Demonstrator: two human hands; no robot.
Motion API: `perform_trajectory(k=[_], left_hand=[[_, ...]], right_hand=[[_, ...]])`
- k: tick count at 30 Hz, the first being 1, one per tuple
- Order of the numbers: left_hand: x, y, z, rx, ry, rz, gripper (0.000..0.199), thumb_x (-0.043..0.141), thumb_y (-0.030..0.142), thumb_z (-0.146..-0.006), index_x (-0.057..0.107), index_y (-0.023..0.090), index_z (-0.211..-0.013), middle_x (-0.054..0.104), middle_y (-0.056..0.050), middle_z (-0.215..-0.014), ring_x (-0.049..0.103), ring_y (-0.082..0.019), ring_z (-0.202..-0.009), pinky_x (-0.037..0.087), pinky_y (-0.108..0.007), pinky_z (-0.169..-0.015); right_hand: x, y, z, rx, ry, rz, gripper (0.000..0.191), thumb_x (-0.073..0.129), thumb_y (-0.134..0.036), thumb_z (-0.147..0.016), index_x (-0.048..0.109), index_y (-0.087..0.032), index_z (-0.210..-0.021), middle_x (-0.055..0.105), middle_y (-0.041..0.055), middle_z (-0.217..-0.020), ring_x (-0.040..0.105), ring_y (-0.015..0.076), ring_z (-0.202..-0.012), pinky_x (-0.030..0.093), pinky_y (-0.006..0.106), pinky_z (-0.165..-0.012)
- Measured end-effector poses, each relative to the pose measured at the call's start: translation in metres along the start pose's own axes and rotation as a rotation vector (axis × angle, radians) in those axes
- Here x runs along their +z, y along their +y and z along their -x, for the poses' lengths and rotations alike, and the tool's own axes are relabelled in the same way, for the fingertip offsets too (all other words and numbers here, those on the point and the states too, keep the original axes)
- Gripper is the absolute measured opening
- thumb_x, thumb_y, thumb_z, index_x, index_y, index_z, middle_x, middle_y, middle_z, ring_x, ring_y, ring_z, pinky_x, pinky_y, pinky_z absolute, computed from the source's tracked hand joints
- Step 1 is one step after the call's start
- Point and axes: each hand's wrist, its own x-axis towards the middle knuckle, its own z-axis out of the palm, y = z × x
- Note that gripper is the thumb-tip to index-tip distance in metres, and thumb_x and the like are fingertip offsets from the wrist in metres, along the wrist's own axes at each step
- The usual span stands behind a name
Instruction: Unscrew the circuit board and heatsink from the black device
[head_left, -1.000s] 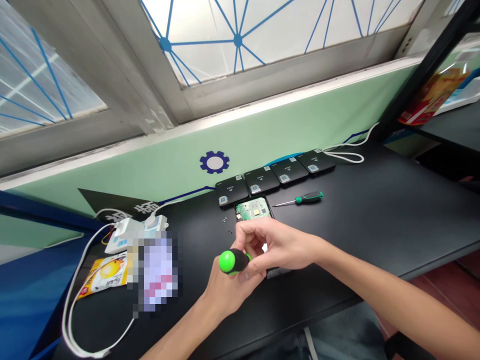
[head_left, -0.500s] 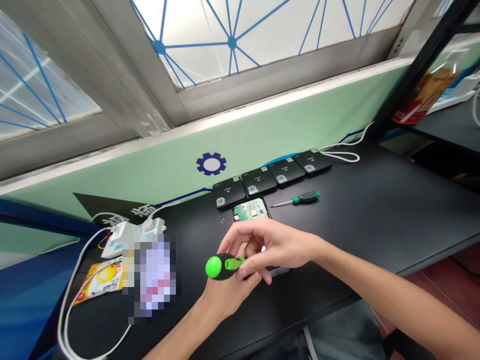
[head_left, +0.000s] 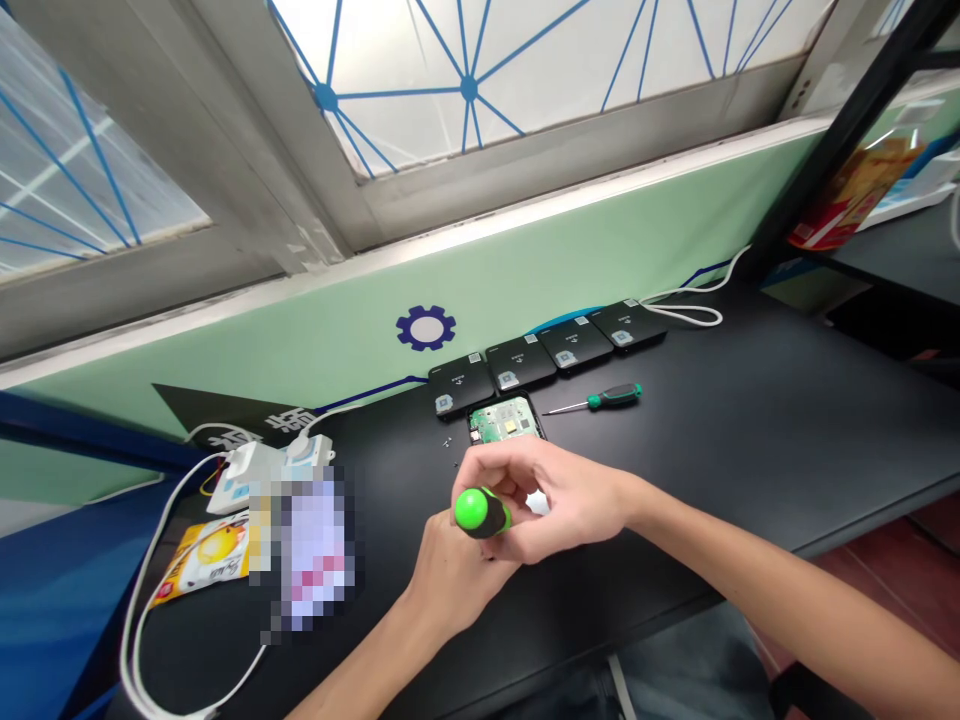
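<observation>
My right hand [head_left: 559, 495] is closed around a green and black screwdriver [head_left: 482, 512], whose bright green butt end points up toward the camera. Below and to the left of it, my left hand [head_left: 457, 580] has its fingers hidden behind the right hand. Just beyond both hands a green circuit board [head_left: 504, 420] lies in a black case, its near part covered by the hands. The screwdriver's tip cannot be seen. A few small screws [head_left: 447, 442] lie left of the case.
Several black devices [head_left: 525, 362] stand in a row along the wall. A second screwdriver [head_left: 615, 396] lies right of the board. At the left are a power strip [head_left: 240, 478], white cables, a yellow packet [head_left: 206, 555] and a blurred-out object [head_left: 315, 550].
The screwdriver handle has moved right and swung more upright, with its butt end nearer my right hand. My right hand has shifted and turned slightly around it.
</observation>
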Motion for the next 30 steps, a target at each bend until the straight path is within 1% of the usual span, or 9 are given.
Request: perform_trajectory(k=[3,7,11,15,17,20,24,27,30], left_hand=[[0.0004,-0.0012,0.0004,0.029,-0.050,0.017,0.011,0.071,0.032,-0.096,0.074,0.024,-0.089,0.074,-0.003,-0.081,0.075,-0.024,-0.074,0.058,-0.030,-0.065],[0.0021,-0.0024,0.0012,0.043,0.000,-0.037,0.014,0.072,0.033,-0.097,0.071,0.023,-0.087,0.072,-0.003,-0.080,0.074,-0.023,-0.071,0.057,-0.030,-0.064],[0.0035,-0.0022,0.0017,0.009,0.009,-0.028,0.010,0.073,0.033,-0.095,0.071,0.023,-0.095,0.074,-0.002,-0.081,0.075,-0.023,-0.071,0.056,-0.030,-0.062],[0.0024,-0.0005,0.0014,-0.060,-0.041,0.021,0.015,0.071,0.032,-0.094,0.070,0.025,-0.107,0.076,0.000,-0.084,0.075,-0.022,-0.068,0.054,-0.029,-0.058],[0.0013,-0.0005,0.0017,-0.069,-0.074,0.032,0.014,0.069,0.034,-0.096,0.070,0.025,-0.106,0.076,0.001,-0.085,0.075,-0.023,-0.068,0.057,-0.031,-0.061],[0.0004,-0.0023,0.0033,-0.102,-0.113,0.086,0.015,0.070,0.036,-0.097,0.072,0.025,-0.107,0.077,0.001,-0.084,0.075,-0.023,-0.069,0.060,-0.032,-0.065],[-0.0015,-0.0011,0.0035,-0.146,-0.116,0.151,0.019,0.072,0.034,-0.096,0.076,0.026,-0.113,0.081,0.001,-0.088,0.077,-0.024,-0.073,0.062,-0.033,-0.068],[-0.0043,0.0038,0.0012,-0.095,-0.133,0.187,0.011,0.071,0.028,-0.098,0.081,0.028,-0.101,0.084,0.001,-0.099,0.081,-0.024,-0.087,0.064,-0.032,-0.078],[-0.0054,0.0069,-0.0010,-0.044,-0.143,0.202,0.016,0.070,0.025,-0.100,0.084,0.030,-0.093,0.085,0.000,-0.109,0.082,-0.024,-0.099,0.066,-0.033,-0.089]], right_hand=[[-0.0011,0.0034,-0.0008,0.009,0.027,-0.017,0.039,0.093,-0.003,-0.072,0.070,-0.019,-0.100,0.074,-0.0058,-0.085,0.052,0.0079,-0.067,0.037,0.021,-0.058],[-0.0036,0.0070,-0.0024,0.014,0.043,-0.034,0.044,0.105,-0.020,-0.073,0.066,-0.020,-0.093,0.074,-0.0065,-0.082,0.050,0.0082,-0.066,0.036,0.023,-0.058],[-0.0051,0.0059,-0.0024,0.017,0.032,0.022,0.044,0.107,-0.031,-0.074,0.069,-0.020,-0.091,0.069,-0.0068,-0.079,0.048,0.0086,-0.063,0.034,0.024,-0.055],[-0.0062,0.0046,-0.0026,0.020,0.037,0.087,0.041,0.107,-0.038,-0.075,0.075,-0.020,-0.093,0.060,-0.0061,-0.078,0.049,0.0109,-0.065,0.034,0.025,-0.053],[-0.0064,0.0042,-0.0031,-0.009,0.039,0.117,0.039,0.107,-0.039,-0.075,0.076,-0.020,-0.089,0.060,-0.0048,-0.080,0.049,0.0117,-0.068,0.034,0.025,-0.054],[-0.0059,0.0037,-0.0037,-0.060,0.030,0.118,0.036,0.108,-0.035,-0.074,0.076,-0.020,-0.084,0.061,-0.0040,-0.084,0.050,0.0110,-0.069,0.037,0.024,-0.055],[-0.0052,0.0035,-0.0030,-0.052,0.013,0.067,0.035,0.106,-0.033,-0.077,0.079,-0.018,-0.092,0.069,-0.0040,-0.083,0.052,0.0091,-0.064,0.039,0.023,-0.053],[-0.0068,0.0040,-0.0017,0.008,-0.024,0.016,0.041,0.105,-0.038,-0.079,0.077,-0.017,-0.103,0.071,-0.0054,-0.077,0.059,0.0099,-0.058,0.045,0.023,-0.052],[-0.0088,0.0042,-0.0007,0.043,-0.067,-0.012,0.043,0.100,-0.041,-0.086,0.075,-0.017,-0.113,0.075,-0.0037,-0.080,0.067,0.0116,-0.056,0.054,0.024,-0.055]])
